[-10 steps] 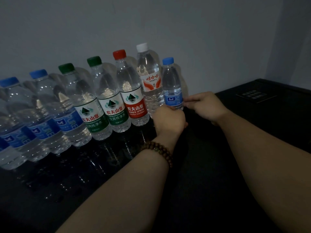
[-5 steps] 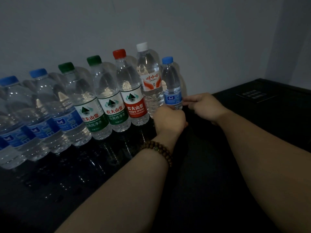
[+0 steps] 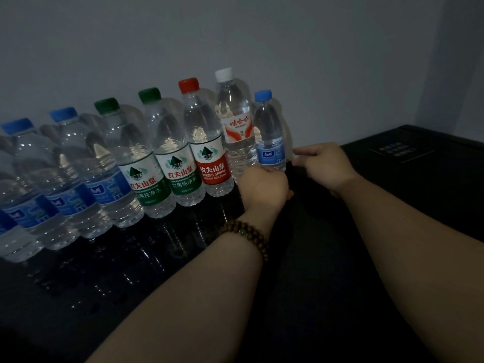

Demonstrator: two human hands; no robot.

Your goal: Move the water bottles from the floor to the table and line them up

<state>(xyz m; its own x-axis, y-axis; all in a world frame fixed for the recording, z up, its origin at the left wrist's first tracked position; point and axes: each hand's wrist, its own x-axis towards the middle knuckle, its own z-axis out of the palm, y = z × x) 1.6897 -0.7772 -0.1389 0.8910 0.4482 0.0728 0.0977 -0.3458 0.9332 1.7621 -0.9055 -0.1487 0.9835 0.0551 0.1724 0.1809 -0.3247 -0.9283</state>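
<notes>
Several water bottles stand in a row along the wall on the glossy black table (image 3: 183,271). From the left there are blue-capped bottles (image 3: 65,179), two green-labelled bottles (image 3: 146,179), a red-labelled bottle (image 3: 207,153) and a white-capped bottle (image 3: 235,127). A small blue-capped bottle (image 3: 268,132) ends the row on the right. My left hand (image 3: 263,187), with a bead bracelet on its wrist, curls round the base of this small bottle. Its fingertips are hidden. My right hand (image 3: 324,166) hovers just right of the bottle, loosely curled and holding nothing.
A grey wall (image 3: 235,35) rises directly behind the row. A black panel with a printed label (image 3: 400,150) lies at the table's far right. Bare black tabletop stretches in front of the bottles and to the right of my hands.
My right hand's fingertips have drawn slightly to the right, off the side of the small bottle. My left hand and the row have barely moved.
</notes>
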